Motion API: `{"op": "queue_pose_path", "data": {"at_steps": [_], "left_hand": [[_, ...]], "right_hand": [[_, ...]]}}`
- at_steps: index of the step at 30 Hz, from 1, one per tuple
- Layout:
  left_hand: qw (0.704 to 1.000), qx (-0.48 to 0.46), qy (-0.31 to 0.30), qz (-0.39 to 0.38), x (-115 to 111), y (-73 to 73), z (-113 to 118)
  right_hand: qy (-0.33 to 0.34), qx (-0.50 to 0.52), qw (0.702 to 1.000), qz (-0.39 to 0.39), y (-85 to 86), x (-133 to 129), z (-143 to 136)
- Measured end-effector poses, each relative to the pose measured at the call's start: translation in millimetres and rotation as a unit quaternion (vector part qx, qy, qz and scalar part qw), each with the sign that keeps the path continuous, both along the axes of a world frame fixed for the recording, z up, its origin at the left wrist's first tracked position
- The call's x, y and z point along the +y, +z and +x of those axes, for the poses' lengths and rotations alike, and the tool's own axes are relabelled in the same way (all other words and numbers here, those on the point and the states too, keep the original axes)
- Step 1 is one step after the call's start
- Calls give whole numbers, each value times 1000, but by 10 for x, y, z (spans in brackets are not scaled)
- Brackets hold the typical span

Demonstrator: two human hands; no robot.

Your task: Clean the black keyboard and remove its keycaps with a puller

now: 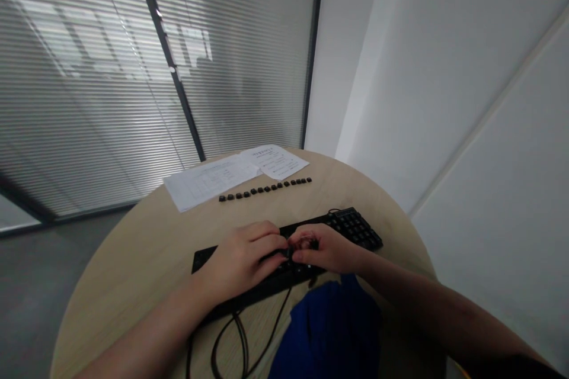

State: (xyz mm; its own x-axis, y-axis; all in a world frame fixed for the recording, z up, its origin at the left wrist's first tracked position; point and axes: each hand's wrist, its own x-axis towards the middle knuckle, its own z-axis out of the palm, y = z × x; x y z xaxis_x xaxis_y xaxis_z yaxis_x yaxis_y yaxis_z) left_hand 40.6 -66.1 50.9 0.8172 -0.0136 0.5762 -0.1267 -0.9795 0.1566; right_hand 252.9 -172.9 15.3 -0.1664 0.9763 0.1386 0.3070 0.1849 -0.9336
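Note:
A black keyboard [355,228] lies at a slant on the round wooden table, with its number pad at the right end. My left hand [251,251] rests over its middle, fingers bent and thumb and forefinger drawn together at a small black keycap [288,253]. From the right, my right hand [326,247] meets it there, fingers curled and thumb tip close to the same keycap. Something small and dark shows inside the right hand's curl, too shaded to name. The fingers cover many of the middle keys. Beyond the keyboard, several loose black keycaps [260,190] stand in a row.
Printed sheets of paper [213,177] lie at the far side of the round table [146,249]. A black cable [244,340] loops in front of the keyboard. Blue cloth [329,331] shows at the near edge. Blinds and a white wall stand behind.

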Motion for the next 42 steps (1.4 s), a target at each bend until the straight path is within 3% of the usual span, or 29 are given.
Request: {"op": "queue_pose_path", "data": {"at_steps": [5,8,11,14,17,20,24,28,42], "left_hand": [[1000,5,-13,26,-20,-28,-3],[999,28,13,13,17,-30,-20],[995,74,69,-19,135,-15,-46],[988,100,107,-42,326,-21,-70],[983,103,135,-68,531,-81,-86],[979,104,156,-77,692,-172,-99],[972,115,187,-80,795,-243,-119],[971,120,190,-77,799,-229,-130],[972,107,194,-83,832,-226,-140]], "right_hand": [[0,-19,1000,-19,45,-27,-5],[-15,-76,997,-6,153,-38,121],[-103,-141,985,12,244,110,518],[-232,-216,948,41,248,473,1126],[-301,-282,911,-12,136,907,1667],[-306,-291,905,-49,-61,1233,1950],[-304,-296,904,-57,-321,1475,2048],[-303,-298,904,-50,-445,1627,2108],[-303,-300,902,-66,-338,1637,2068]]}}
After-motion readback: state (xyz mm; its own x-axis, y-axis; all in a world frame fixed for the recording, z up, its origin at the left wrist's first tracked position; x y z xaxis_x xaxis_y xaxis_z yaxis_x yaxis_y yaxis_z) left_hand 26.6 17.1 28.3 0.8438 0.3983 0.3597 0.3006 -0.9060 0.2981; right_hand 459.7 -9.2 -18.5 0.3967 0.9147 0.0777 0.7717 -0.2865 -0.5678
